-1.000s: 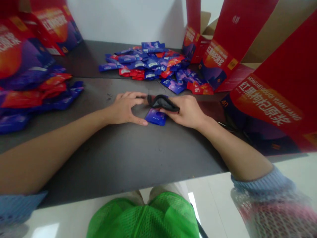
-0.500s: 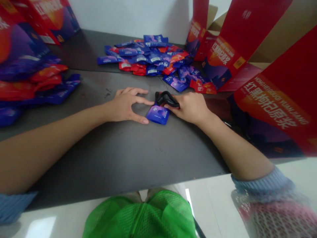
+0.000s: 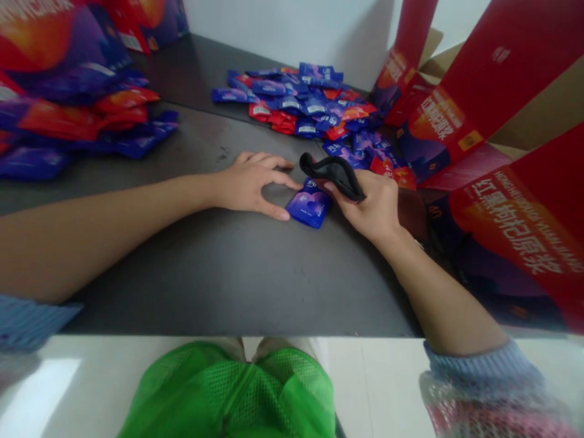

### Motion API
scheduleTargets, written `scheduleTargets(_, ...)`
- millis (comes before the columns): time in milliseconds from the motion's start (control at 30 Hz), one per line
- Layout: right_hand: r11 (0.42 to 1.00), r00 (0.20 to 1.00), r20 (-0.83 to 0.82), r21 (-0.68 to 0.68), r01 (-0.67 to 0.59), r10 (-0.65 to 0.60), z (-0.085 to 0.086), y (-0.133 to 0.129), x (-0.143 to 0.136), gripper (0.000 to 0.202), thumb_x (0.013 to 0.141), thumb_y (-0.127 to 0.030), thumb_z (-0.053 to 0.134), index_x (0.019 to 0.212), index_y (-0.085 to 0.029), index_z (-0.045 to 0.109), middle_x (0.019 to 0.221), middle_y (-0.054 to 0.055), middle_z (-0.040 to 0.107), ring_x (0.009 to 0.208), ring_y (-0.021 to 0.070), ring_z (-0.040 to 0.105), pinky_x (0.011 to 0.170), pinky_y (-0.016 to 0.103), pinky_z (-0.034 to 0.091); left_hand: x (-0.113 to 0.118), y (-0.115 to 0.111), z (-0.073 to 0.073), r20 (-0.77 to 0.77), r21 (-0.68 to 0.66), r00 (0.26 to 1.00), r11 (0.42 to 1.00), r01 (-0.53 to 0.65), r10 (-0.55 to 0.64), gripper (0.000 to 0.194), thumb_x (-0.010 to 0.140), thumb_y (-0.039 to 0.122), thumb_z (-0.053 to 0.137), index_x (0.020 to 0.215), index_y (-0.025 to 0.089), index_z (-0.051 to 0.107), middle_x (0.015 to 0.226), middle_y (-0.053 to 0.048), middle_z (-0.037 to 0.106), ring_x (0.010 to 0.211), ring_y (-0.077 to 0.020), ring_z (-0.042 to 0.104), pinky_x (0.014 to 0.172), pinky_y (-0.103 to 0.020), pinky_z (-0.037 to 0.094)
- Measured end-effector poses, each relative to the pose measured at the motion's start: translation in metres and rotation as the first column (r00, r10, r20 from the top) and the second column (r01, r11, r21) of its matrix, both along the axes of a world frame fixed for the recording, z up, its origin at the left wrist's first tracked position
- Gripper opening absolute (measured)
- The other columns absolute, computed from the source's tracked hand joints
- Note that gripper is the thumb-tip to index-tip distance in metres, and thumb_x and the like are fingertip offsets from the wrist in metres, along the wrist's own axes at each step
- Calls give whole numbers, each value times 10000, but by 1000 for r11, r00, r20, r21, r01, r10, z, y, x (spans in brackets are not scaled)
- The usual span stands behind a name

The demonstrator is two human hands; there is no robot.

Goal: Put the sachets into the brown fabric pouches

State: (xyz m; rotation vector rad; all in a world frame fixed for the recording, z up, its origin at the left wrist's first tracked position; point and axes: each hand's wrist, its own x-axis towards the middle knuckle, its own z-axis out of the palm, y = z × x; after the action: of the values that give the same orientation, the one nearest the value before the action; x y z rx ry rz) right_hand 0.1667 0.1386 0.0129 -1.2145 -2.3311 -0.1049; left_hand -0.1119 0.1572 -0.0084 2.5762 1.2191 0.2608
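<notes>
On my feed I see two bare forearms (image 3: 146, 210) angled inward, the left hand (image 3: 254, 182) spread with thumb (image 3: 274, 211) and fingers (image 3: 283, 177) parted, the right hand (image 3: 375, 204) curled in a grip.

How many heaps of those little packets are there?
2. One heap is at the back, near the wall; the other heap is at the left, by a red box. The single blue packet near the left hand isn't counted. Boxes might hide more.
</notes>
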Motion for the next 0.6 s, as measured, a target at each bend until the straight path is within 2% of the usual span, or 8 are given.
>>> scheduleTargets(100, 994, 993, -63, 50, -95, 98, -4, -1, 1, 434, 993, -529, 523, 1078, -174, 757, 887, 125, 768, 786, 249, 695, 708, 333, 487, 0, -3, -1, 16, 12, 999, 999, 34, -34, 775, 813, 813, 593, 1464, 393, 584, 1662, -81, 368, 1508, -405, 303, 1205, -587, 151)
scheduleTargets(200, 970, 966, -88, 43, -240, 243, -3, -4, -1, 430, 988, -539, 543, 1023, -170, 760, 815, 97, 752, 732, 216, 681, 705, 315, 465, -1, -3, -2, 12, 30, 999, 999, 42, -42, 827, 820, 814, 581, 1507, 356, 541, 1675, -104, 352, 1517, -413, 285, 1213, -580, 145)
scheduleTargets(300, 917, 921, -45, -89, -389, 387, 2, -9, -6, 409, 976, -540, 579, 955, -181, 772, 771, 71, 735, 705, 189, 664, 690, 299, 419, -3, 0, -3, -13, 18, 999, 999, 41, -41, 829, 839, 791, 571, 1533, 341, 512, 1687, -102, 337, 1520, -424, 274, 1215, -587, 134)
scheduleTargets(367, 880, 906, -14, -230, -415, 423, 6, -12, -8, 402, 966, -550, 596, 908, -198, 781, 770, 59, 735, 706, 178, 659, 676, 291, 396, -4, 2, -3, -36, 2, 998, 999, 54, -54, 788, 853, 770, 569, 1523, 357, 525, 1691, -94, 333, 1520, -432, 271, 1207, -601, 135)
scheduleTargets(467, 877, 939, -32, -350, -331, 341, 8, -13, -9, 402, 944, -570, 617, 923, -212, 797, 814, 49, 755, 744, 186, 673, 681, 284, 403, -6, 6, -2, -48, -3, 996, 997, 72, -72, 763, 850, 773, 567, 1506, 384, 543, 1693, -80, 329, 1517, -439, 266, 1198, -614, 135)
scheduleTargets(600, 925, 993, -28, -361, -114, 111, 7, -6, -4, 360, 913, -527, 662, 1004, -215, 817, 818, 40, 770, 753, 215, 687, 662, 290, 414, -7, 9, 0, -44, -42, 997, 997, 64, -66, 711, 850, 771, 567, 1467, 417, 577, 1682, -44, 341, 1514, -451, 249, 1192, -623, 131)
